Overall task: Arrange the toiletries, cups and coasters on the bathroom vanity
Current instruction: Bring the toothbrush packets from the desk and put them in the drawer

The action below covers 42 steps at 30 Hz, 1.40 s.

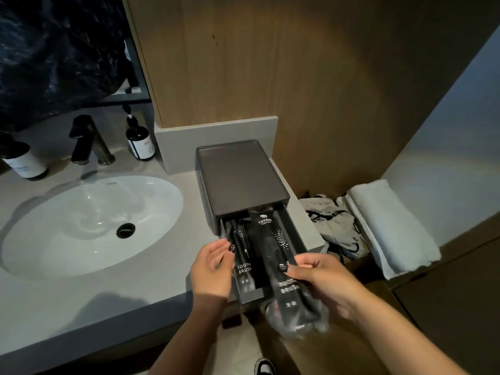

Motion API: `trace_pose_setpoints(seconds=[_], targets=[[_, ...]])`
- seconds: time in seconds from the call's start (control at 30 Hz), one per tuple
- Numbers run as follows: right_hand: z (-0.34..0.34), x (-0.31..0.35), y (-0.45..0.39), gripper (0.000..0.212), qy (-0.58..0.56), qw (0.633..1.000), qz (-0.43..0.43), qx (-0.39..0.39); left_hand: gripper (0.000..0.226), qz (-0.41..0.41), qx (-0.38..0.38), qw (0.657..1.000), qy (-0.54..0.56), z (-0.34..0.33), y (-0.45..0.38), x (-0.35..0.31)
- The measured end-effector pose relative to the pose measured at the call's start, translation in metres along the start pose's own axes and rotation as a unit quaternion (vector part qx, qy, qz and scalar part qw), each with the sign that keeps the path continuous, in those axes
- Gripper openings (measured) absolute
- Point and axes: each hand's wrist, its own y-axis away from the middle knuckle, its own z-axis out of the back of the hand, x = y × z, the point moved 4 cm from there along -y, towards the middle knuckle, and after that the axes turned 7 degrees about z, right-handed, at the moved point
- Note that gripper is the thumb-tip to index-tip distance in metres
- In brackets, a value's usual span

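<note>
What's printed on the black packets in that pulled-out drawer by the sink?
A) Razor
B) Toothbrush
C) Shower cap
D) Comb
B: the black packet lying in the open drawer reads "TOOTH BRUSH" in white letters, and the packet that the right hand pinches bears the same words, partly hidden by the fingers.

Black toothbrush packets (286,269) carry white lettering in the dark grey drawer box (243,182). Left of it, a white sink (89,226); right, a white towel (392,226)
</note>
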Motion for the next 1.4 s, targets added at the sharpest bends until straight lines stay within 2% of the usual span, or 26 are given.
trace_pose_setpoints(seconds=[0.1,0.2,0.3,0.47,0.57,0.67,0.77,0.9,1.03,1.17,1.3,1.4], targets=[[0.022,0.008,-0.001,0.009,0.004,0.998,-0.049,0.029,0.038,0.012,-0.01,0.998,-0.064,0.009,-0.011,0.016],[0.026,0.01,-0.018,0.007,0.02,0.997,-0.07,0.014,0.051,0.094,0.05,0.992,-0.07,0.006,-0.017,0.037],[0.02,0.005,-0.046,0.006,0.03,0.996,-0.083,-0.001,0.058,0.132,0.105,0.983,-0.074,0.0,-0.013,0.044],[0.002,-0.014,-0.09,0.023,0.04,0.994,-0.104,0.003,0.058,0.121,0.144,0.977,-0.103,0.0,-0.009,0.038],[-0.008,-0.02,-0.104,0.024,0.039,0.994,-0.099,-0.004,0.058,0.11,0.153,0.973,-0.13,0.0,-0.008,0.037],[-0.015,-0.021,-0.113,0.01,0.06,0.995,-0.085,-0.008,0.059,0.099,0.159,0.974,-0.128,-0.001,-0.007,0.036],[-0.019,-0.027,-0.119,0.015,0.079,0.993,-0.087,-0.025,0.073,0.104,0.156,0.975,-0.117,0.0,-0.007,0.036],[-0.017,-0.033,-0.123,0.015,0.126,0.988,-0.072,-0.057,0.075,0.108,0.145,0.977,-0.109,0.0,-0.005,0.038],[-0.017,-0.029,-0.122,0.033,0.238,0.968,-0.022,-0.08,0.061,0.062,0.135,0.976,-0.162,0.001,-0.009,0.035],[-0.018,-0.023,-0.118,0.022,0.321,0.944,0.027,-0.069,0.056,0.042,0.122,0.977,-0.171,0.001,-0.011,0.035],[-0.018,-0.022,-0.118,0.047,0.395,0.915,0.062,-0.055,0.04,0.041,0.095,0.981,-0.162,-0.002,-0.011,0.036],[-0.019,-0.021,-0.116,0.053,0.434,0.897,0.066,-0.046,0.034,0.06,0.074,0.985,-0.146,-0.004,-0.013,0.034]])
